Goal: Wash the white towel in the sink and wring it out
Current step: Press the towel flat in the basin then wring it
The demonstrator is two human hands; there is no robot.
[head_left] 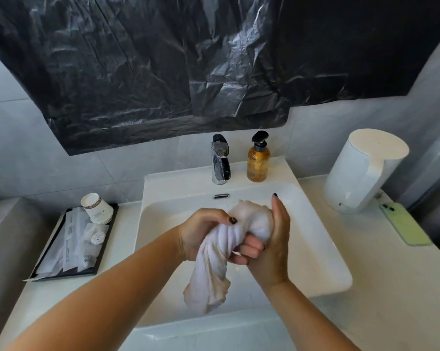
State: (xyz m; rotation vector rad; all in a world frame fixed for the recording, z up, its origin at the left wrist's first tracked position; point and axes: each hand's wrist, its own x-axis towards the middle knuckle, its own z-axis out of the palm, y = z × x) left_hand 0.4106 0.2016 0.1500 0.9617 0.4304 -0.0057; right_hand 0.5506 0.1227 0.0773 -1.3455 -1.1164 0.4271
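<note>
Towel (pixel 215 252) was twisted into a rope over the white sink (pixel 322 262), held clear of the basin. Left hand (pixel 201 233) gripped its middle; right hand (pixel 269 245) curled round its far end. Tap (pixel 221 160) and amber soap bottle (pixel 258 160) stood on the far rim. White counter (pixel 380 287): black tray (pixel 72 245) with cups (pixel 97 207) at left, white kettle (pixel 363 171) and green phone (pixel 404 224) at right. Black plastic sheet (pixel 188 59) hung on the grey tiled wall (pixel 24 160).

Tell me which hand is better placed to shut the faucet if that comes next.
Probably the right hand. It grips the white towel's upper end, nearer the faucet behind the sink. The left hand grips the twisted middle and could hold the towel alone.
</note>
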